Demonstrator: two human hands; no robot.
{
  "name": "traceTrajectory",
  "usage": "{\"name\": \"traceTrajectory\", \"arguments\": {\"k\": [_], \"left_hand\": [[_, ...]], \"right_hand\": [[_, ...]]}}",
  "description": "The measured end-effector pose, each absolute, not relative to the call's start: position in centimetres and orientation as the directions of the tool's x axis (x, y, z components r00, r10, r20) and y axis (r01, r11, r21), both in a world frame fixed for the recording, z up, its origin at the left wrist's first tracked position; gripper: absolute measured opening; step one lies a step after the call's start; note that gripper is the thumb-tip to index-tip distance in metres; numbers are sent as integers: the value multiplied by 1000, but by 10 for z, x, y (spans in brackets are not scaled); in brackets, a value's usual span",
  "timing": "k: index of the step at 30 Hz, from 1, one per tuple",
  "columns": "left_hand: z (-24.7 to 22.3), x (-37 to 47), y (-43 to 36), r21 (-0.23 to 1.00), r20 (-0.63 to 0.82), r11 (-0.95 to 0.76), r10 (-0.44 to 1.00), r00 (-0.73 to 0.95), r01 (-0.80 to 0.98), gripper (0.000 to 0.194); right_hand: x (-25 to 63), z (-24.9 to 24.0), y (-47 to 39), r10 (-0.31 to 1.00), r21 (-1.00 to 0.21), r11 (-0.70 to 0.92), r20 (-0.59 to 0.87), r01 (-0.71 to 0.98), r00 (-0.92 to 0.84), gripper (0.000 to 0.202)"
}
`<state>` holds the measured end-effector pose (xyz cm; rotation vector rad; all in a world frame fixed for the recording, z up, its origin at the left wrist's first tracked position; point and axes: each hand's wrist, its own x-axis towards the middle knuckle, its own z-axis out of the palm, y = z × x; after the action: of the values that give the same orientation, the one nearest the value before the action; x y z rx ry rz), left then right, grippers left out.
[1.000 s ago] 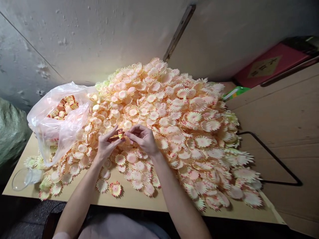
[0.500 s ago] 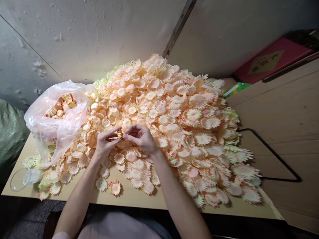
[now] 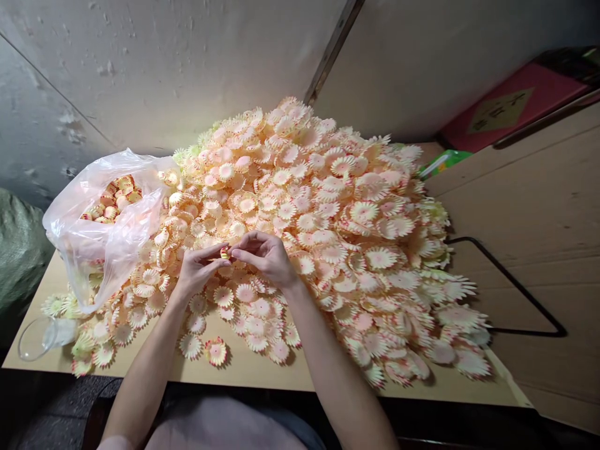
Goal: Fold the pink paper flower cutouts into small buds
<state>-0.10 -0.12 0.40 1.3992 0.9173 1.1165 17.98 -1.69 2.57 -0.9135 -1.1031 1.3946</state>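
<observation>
My left hand (image 3: 200,267) pinches a small curled yellow-and-red flower piece (image 3: 225,253) between thumb and fingers. From the right, my right hand (image 3: 262,255) touches the same piece, its thumb and index fingertips pressed together at the piece's edge. Both hands are over a large heap of pale pink and cream flower pieces (image 3: 328,200) with toothed edges. One flower with redder tips (image 3: 216,352) lies apart near the table's front edge.
An open clear plastic bag (image 3: 105,231) at the left holds curled pieces. A round transparent container (image 3: 36,339) lies at the table's (image 3: 187,374) left corner. Cardboard (image 3: 529,250), a bent black rod (image 3: 520,284) and a red box (image 3: 510,109) are at the right.
My right fingertips have shifted slightly on the small piece, which has turned a little between my hands. The camera view has moved slightly.
</observation>
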Motion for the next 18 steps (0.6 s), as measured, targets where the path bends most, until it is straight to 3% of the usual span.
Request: {"name": "traceTrajectory", "arguments": {"k": [18], "left_hand": [[2, -3, 0, 995, 97, -84, 942, 321, -55, 43]], "right_hand": [[183, 23, -17, 987, -964, -43, 0, -264, -162, 26]]}}
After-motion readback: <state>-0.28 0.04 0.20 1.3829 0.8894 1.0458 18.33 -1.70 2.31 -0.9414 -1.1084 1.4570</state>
